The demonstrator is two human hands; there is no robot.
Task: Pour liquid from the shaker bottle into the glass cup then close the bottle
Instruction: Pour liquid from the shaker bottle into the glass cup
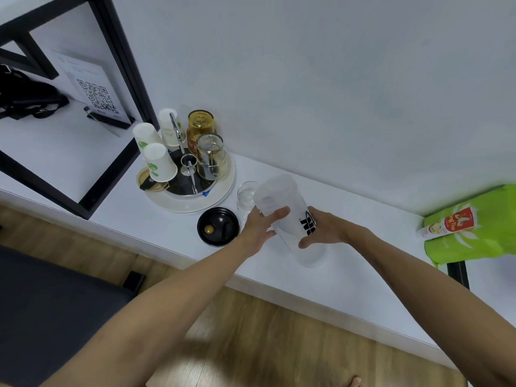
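Observation:
A frosted shaker bottle (282, 202) with black lettering is tilted, its open mouth leaning toward the clear glass cup (245, 195) on the white counter. My left hand (262, 227) grips the bottle near its upper part. My right hand (324, 230) holds its lower body by the lettering. The bottle's rim hides part of the cup, so I cannot tell whether liquid is flowing. The bottle's black lid (218, 226) lies upside down on the counter, left of my left hand.
A round white tray (217, 196) behind the lid carries paper cups, upturned glasses and a metal rack. A green bag (480, 241) sits at the right. A black frame shelf (83, 202) with a QR sign stands left. The counter edge runs close below my hands.

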